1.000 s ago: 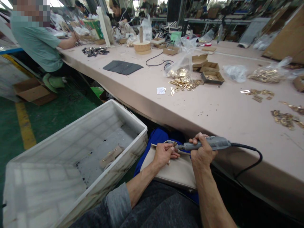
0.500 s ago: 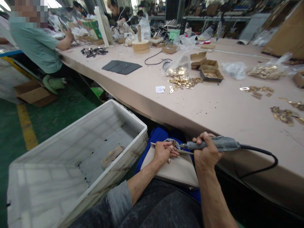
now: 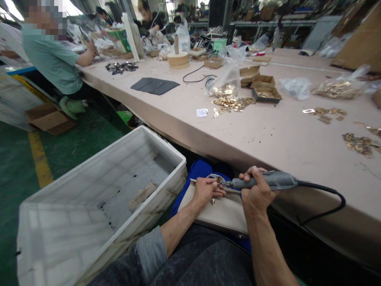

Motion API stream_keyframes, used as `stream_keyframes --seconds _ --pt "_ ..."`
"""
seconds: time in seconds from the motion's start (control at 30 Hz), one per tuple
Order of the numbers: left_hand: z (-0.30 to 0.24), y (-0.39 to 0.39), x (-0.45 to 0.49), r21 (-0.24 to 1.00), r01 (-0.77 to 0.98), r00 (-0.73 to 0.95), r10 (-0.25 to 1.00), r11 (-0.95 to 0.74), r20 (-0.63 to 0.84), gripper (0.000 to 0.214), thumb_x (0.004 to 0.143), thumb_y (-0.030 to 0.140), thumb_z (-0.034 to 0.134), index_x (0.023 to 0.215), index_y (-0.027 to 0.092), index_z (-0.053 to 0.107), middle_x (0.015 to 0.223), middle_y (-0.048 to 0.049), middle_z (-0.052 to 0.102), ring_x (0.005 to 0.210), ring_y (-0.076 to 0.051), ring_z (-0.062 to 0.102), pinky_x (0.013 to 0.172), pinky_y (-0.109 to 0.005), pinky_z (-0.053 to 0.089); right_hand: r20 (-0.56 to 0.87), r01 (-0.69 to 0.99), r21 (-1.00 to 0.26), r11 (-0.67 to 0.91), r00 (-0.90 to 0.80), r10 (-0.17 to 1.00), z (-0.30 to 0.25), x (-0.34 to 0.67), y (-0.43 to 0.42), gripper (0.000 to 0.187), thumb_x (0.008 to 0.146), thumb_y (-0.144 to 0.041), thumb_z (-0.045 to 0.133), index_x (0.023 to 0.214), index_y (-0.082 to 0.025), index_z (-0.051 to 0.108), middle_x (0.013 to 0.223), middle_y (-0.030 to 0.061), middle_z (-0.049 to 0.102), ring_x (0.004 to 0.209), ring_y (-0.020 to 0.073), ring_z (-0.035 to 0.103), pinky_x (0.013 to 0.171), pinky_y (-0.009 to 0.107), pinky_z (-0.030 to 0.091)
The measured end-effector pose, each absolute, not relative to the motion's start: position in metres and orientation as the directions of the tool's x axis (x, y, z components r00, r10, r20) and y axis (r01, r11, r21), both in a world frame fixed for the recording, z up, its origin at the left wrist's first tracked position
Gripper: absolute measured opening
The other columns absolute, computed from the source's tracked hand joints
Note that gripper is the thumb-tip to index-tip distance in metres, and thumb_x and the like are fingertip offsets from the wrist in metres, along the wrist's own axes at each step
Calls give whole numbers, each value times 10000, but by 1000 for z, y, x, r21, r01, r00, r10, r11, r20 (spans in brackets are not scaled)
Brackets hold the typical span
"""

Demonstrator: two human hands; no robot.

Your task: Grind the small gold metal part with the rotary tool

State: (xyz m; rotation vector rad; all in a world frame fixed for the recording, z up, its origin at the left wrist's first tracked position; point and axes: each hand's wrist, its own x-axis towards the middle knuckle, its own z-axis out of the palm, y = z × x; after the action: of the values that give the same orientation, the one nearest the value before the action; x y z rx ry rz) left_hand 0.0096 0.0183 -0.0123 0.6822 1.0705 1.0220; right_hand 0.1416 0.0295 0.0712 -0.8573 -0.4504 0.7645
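Observation:
A cream handbag (image 3: pixel 222 214) lies across my lap on blue cloth. My left hand (image 3: pixel 206 190) is closed at the edge of its raised flap (image 3: pixel 232 191), fingers pinching a small gold metal fitting (image 3: pixel 219 180) there. My right hand (image 3: pixel 258 190) is wrapped round a grey electric screwdriver (image 3: pixel 276 180) with a black cord. The driver points left, its tip at the gold fitting; whether it touches a screw is too small to tell. A second small metal piece (image 3: pixel 213 201) sits on the bag's front below my left fingers.
A large white bin (image 3: pixel 74 167) stands to my left with a beige piece (image 3: pixel 143 196) inside. On the table (image 3: pixel 268 147) are piles of gold fittings (image 3: pixel 232 104), small cardboard boxes (image 3: pixel 266 94), plastic bags and a dark sheet (image 3: pixel 154 84). A co-worker (image 3: pixel 50 59) sits at the far left.
The screwdriver has shifted slightly left, its tip closer to the gold fitting. My left hand keeps its grip. The whole view has moved a little.

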Motion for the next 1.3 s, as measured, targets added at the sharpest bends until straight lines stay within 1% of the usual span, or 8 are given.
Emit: stream_keyframes --seconds 0.3,0.47,0.6,0.73,0.9,1.1,1.17,1.3 --pt "-11 18 11 856 -327 129 916 401 -380 194 863 158 651 890 7 770 765 -182 752 633 -248 765 551 -223 628 83 -410 -805 429 639 765 71 134 26 272 772 -211 827 760 -176 558 654 -38 524 517 116 493 553 287 534" --pt "-11 18 12 862 -309 122 916 401 -383 188 849 115 603 863 21 765 751 -176 750 621 -242 761 552 -225 621 53 -439 -795 418 638 769 70 131 27 285 735 -190 844 779 -180 563 648 -36 537 513 113 482 548 276 512" --pt "-10 18 13 866 -294 129 914 405 -384 185 847 149 623 837 29 763 732 -177 744 623 -243 760 554 -225 621 49 -431 -805 407 635 771 69 130 27 295 740 -216 852 789 -181 563 646 -39 540 508 112 483 547 276 513" --pt "-11 18 13 871 -287 129 918 398 -376 212 835 158 593 824 30 761 714 -181 740 623 -245 761 544 -218 620 94 -398 -809 433 638 764 69 127 27 298 748 -212 857 788 -184 562 638 -40 542 502 120 492 542 283 514" --pt "-12 18 14 874 -285 138 919 393 -368 222 808 180 587 818 35 756 703 -176 738 637 -255 767 527 -204 611 184 -302 -832 466 642 744 71 119 24 273 782 -224 868 818 -177 601 635 -34 558 492 129 507 539 290 507" --pt "-8 18 13 862 -302 136 914 407 -383 245 745 188 607 852 44 774 765 -155 743 647 -260 768 504 -198 597 312 -122 -888 443 546 777 71 110 19 240 878 -300 818 778 -170 643 606 -20 566 486 143 543 534 289 516" --pt "-7 18 12 857 -297 141 907 422 -398 257 714 174 608 852 44 782 767 -150 740 640 -256 765 500 -199 596 329 -78 -899 430 525 785 72 109 18 256 877 -318 829 771 -169 650 603 -13 577 485 151 559 520 284 518" --pt "-7 18 11 852 -282 161 898 440 -410 314 679 156 597 887 40 802 762 -160 745 620 -238 751 507 -203 596 301 -76 -923 378 468 830 74 109 16 286 852 -337 865 772 -163 652 606 -6 585 464 147 551 488 275 510"
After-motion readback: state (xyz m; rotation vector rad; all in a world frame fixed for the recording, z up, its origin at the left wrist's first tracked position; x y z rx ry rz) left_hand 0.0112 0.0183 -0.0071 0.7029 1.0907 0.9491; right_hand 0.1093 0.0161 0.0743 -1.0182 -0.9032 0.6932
